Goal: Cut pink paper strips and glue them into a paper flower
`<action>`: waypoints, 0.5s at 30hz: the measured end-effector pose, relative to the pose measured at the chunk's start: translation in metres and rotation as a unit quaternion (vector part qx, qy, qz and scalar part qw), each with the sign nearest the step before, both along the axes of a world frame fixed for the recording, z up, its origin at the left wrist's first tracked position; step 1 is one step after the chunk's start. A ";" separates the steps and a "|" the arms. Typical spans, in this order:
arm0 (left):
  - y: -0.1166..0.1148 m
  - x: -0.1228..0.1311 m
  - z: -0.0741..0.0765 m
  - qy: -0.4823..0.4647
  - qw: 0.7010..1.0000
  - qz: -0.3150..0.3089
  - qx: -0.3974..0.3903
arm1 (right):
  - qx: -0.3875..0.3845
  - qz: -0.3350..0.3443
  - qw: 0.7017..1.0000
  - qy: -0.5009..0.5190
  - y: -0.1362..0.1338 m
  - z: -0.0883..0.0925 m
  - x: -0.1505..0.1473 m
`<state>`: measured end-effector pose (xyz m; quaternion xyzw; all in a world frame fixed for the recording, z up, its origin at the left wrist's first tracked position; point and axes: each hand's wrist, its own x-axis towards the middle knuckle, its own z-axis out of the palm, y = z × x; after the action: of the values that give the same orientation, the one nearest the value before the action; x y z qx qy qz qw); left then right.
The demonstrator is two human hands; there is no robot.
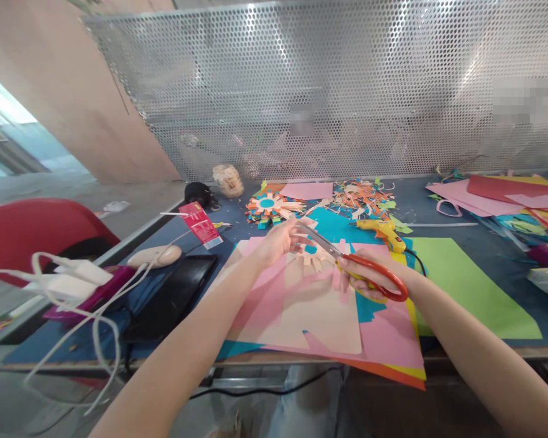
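Note:
My right hand [358, 274] is closed round the orange-red handles of a pair of scissors [322, 241]. Their metal blades point up and left across the work, towards my left hand [285, 238]. The fingers of that hand are drawn together at the blade tips; whatever small thing they pinch is too blurred to tell. Just beneath the blades lies a pale paper flower [311, 258] with a blue centre, partly covered. Under both hands, a cream sheet [322, 319] rests on pink paper [393, 340]. Beyond my left hand sits a layered paper flower [265, 205] in white, orange and blue.
A yellow glue gun [383, 231] lies beyond my right hand, near a green sheet [470, 292]. Paper scraps [363, 198] are heaped at the back. On the left are a black phone [176, 295], a mouse [155, 257] and white cables [98, 328]. A perforated metal panel [347, 79] stands behind.

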<state>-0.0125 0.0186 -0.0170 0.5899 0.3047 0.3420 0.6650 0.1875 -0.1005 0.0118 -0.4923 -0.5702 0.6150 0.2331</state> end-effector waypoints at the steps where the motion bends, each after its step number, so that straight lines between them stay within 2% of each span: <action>1: -0.001 0.001 -0.004 0.040 0.997 0.010 0.058 | 0.007 -0.013 1.000 0.011 0.000 0.000 0.000; 4: -0.011 0.007 -0.013 0.154 0.957 -0.004 0.246 | 0.060 -0.078 0.992 0.082 0.003 0.000 0.000; 9: -0.035 0.020 -0.017 0.263 0.837 -0.097 0.469 | 0.134 -0.182 0.948 0.225 0.017 -0.003 0.012; 10: -0.038 0.022 -0.017 0.279 0.816 -0.108 0.495 | 0.140 -0.198 0.940 0.242 0.020 -0.004 0.015; 12: -0.042 0.024 -0.017 0.304 0.792 -0.119 0.516 | 0.142 -0.227 0.928 0.258 0.025 -0.004 0.021; 15: -0.043 0.025 -0.016 0.301 0.796 -0.098 0.516 | 0.136 -0.254 0.919 0.268 0.030 -0.005 0.026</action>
<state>0.0124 -0.0240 -0.0328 0.9454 0.2085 0.1867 0.1670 0.2130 -0.0707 0.0063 -0.4009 -0.4201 0.5606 0.5904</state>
